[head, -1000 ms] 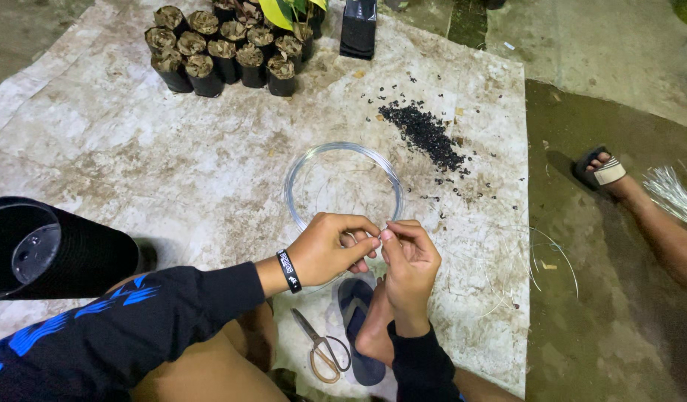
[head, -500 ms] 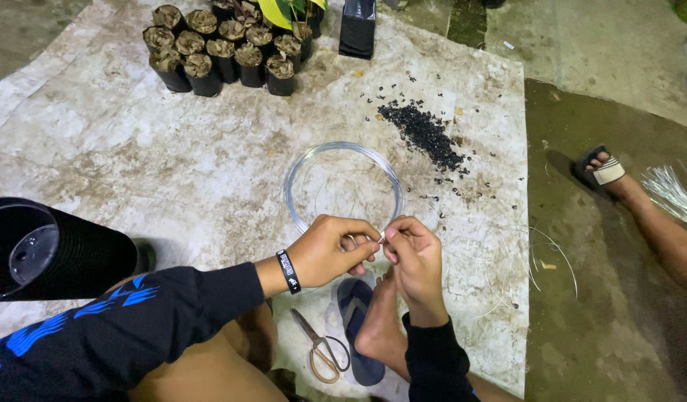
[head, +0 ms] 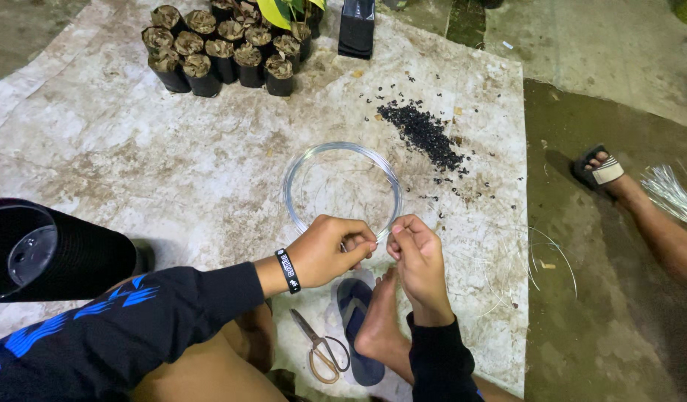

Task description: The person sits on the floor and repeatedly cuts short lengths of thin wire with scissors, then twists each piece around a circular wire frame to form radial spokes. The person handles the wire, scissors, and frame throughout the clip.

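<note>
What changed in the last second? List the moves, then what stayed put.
The right hand slid slightly down and right, closer to the foot. The left hand kept pinching the coil of clear line at its near edge. The coil, scissors, seedling pots and black granules stayed put.

Both hands (head: 373,253) on wire coil (head: 342,187)

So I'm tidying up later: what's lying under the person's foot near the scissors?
A dark blue sandal lies under the bare foot, on the pale ground sheet. The foot covers its middle, so its strap cannot be seen. The scissors lie beside it.
</note>
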